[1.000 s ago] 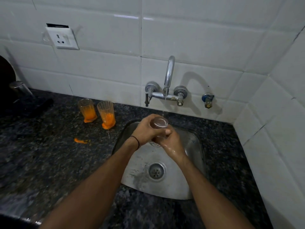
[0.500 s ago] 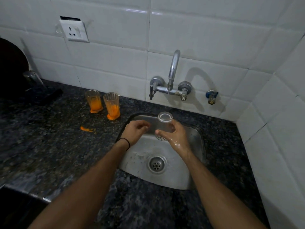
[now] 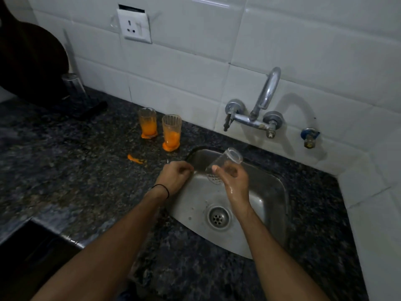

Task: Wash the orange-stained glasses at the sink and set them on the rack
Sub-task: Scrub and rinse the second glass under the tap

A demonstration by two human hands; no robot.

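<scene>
My right hand [image 3: 235,180] grips a clear glass [image 3: 226,160], tilted with one end pointing up and to the right, over the steel sink [image 3: 271,198]. My left hand [image 3: 175,175] is curled shut with nothing in it, at the sink's left rim. Two orange-stained glasses [image 3: 148,122] [image 3: 171,131] stand upright on the dark granite counter left of the sink, each in a small orange puddle. The tap [image 3: 265,94] is on the wall above the sink; no water stream shows.
An orange smear [image 3: 135,159] lies on the counter [image 3: 65,170] in front of the stained glasses. A dark round board [image 3: 30,61] and a steel tumbler [image 3: 73,85] stand at the far left on a dark rack. The tiled wall bounds the right side.
My left hand let go of the glass and drew back to the sink's left rim. My right hand tilted the glass and moved it left, away from the tap.
</scene>
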